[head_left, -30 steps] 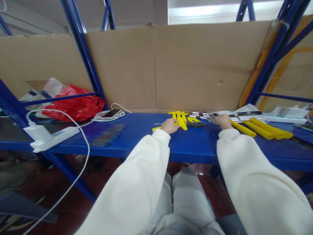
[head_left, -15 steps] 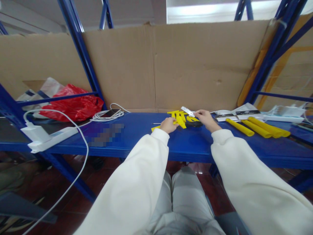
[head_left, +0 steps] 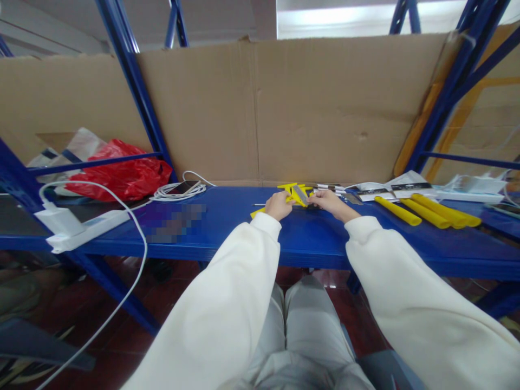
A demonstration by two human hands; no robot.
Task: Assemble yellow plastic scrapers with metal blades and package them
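Counter (head_left: 227, 219), toward back edge: left hand (head_left: 278, 206) clamped on yellow piece (head_left: 296, 199), right hand (head_left: 327, 201) pinching flat grey plate (head_left: 301, 194) over it, hands apart; yellow tubes (head_left: 426, 212) toward right end.

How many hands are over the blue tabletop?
2: the left hand grips a yellow piece near the middle; the right hand, just right of it, holds a grey strip at that piece.

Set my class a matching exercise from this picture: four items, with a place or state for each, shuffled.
1. Left hand
2. Right hand
3. Red plastic bag
4. Yellow tubes

A. Lie on the blue tabletop, right of both hands
B. Holds a flat grey piece
C. Sits partly behind a blue bar
D. Grips a yellow piece

Pairs: 1-D, 2-B, 3-C, 4-A
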